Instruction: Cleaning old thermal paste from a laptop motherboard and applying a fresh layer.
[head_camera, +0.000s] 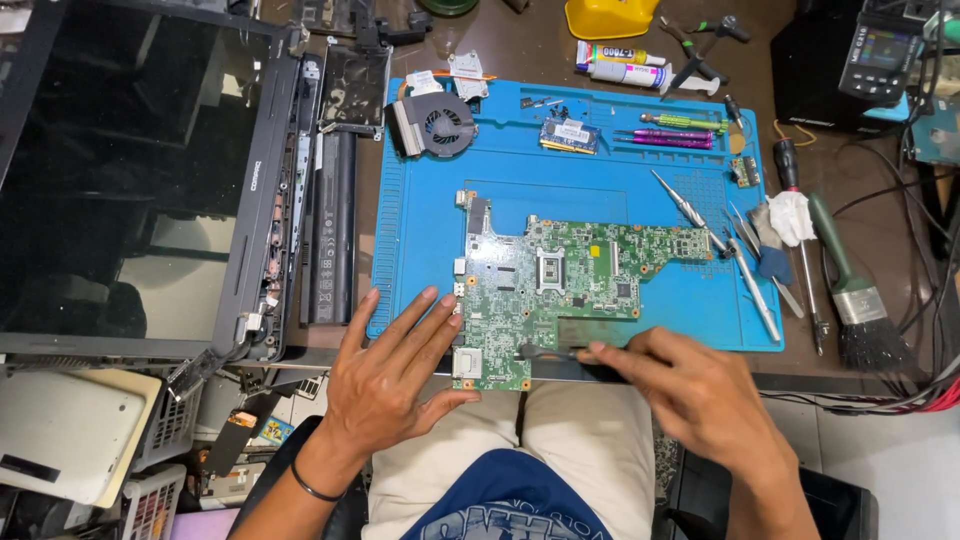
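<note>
Cluttered with repair gear, a brown workbench (520, 40) carries a blue silicone work mat (420, 230), and on it a green laptop motherboard (560, 285) lies flat, its near edge overhanging the mat toward the lap. The left hand (385, 385) is laid palm down just left of the board, fingers (420, 320) spread apart and straight, their tips touching or nearly touching the board's left edge by the white connector; nothing is gripped. The right hand (690, 390) is closed around a thin dark tool (550, 352), probably a brush or spudger, pinched between thumb and fingertips, with its tip resting on the board's lower edge just beyond the fingertips. The step in hand is judged to be cleaning or probing of the board's lower region while it is steadied from the left. A next stroke would call for light pressure along the edge, with the board kept from sliding off the mat. Beyond the left fingers, a cooling fan with heatsink (435, 125) lies at the mat's far left corner, and a laptop battery (330, 230) and an open laptop lid (130, 180) are further left. Past the right fingers, tweezers (745, 280), a screwdriver (800, 240) and a green-handled brush (855, 295) are laid out, and a memory module (570, 135) sits at the mat's far edge.
</note>
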